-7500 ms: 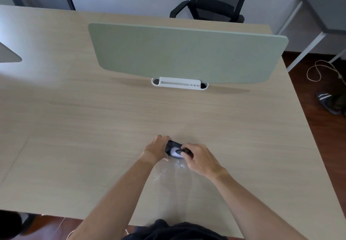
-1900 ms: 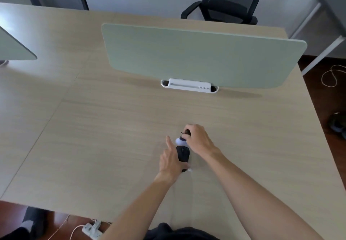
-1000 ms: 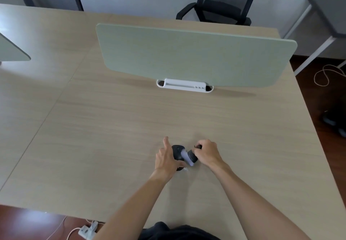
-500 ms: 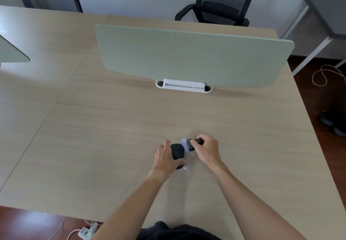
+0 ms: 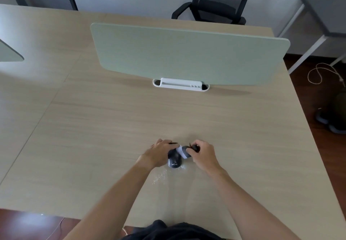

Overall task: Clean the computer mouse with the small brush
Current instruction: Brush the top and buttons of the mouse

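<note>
A black computer mouse (image 5: 174,161) with white lettering on its near end lies on the wooden desk (image 5: 112,127), near the front. My left hand (image 5: 159,153) grips its left side and front. My right hand (image 5: 203,154) holds a small brush (image 5: 184,151) with a dark handle and a pale bristle head. The bristles touch the mouse's upper right side. Part of the mouse's front is hidden under my left fingers.
White crumbs or dust (image 5: 160,178) lie on the desk just in front of the mouse. A pale green divider panel (image 5: 187,52) on a white base (image 5: 180,84) stands across the desk. A black office chair (image 5: 215,6) is behind it.
Since half a second ago the brush head has swung from beside the mouse onto its upper right side. My left hand has shifted a little further over the mouse's front.
</note>
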### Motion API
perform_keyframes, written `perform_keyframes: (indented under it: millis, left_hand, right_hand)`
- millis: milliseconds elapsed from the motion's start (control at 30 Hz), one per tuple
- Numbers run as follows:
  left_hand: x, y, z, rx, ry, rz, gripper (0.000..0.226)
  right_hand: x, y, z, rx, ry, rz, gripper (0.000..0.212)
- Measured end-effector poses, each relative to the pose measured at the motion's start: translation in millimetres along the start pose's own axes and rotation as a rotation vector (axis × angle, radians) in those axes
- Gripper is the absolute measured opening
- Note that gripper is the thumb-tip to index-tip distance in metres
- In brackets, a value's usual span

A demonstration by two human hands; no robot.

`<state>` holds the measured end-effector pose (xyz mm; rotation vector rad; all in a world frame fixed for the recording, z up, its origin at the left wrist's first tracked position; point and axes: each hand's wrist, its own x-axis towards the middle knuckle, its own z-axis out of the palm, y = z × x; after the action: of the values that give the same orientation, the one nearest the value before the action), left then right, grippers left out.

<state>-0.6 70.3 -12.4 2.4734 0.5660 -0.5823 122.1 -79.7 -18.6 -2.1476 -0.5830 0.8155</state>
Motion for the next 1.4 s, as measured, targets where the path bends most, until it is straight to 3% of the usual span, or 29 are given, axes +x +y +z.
perform_keyframes:
  millis: [100,267,500,667,900,1033,1267,1400]
  left_hand:
    - [1,-1,1,0.014,0.000,0.016,0.070]
    - [3,2,8,0.109,-0.002,0.062,0.082]
    - [10,1,8,0.177,-0.038,0.097,0.073]
    - [9,1,6,0.077,-0.014,0.106,0.079]
    - [15,-1,8,0.055,-0.016,0.128,0.071]
    - [14,-1,7,0.044,-0.012,0.123,0.077]
    - [18,-4,1,0.104,-0.035,0.162,0.077]
    - [21,-3,1,0.085,-0.030,0.176,0.070]
  right_hand:
    - [1,4,-8,-0.082,-0.064,-0.007,0.016]
    - [-2,-2,-9,0.074,0.027,-0.002,0.014]
    - [-10,4,-4,-0.104,-0.155,-0.011,0.031]
    - [-11,-1,-2,0.050,0.026,-0.052,0.025]
    - [-5,6,-6,-0.093,-0.091,-0.043,0.016]
    - [-4,-1,-6,0.063,0.037,-0.064,0.015]
    - [-4,9,-7,-0.175,-0.178,-0.040,0.008]
    - [-6,2,-8,0.046,0.052,-0.070,0.017]
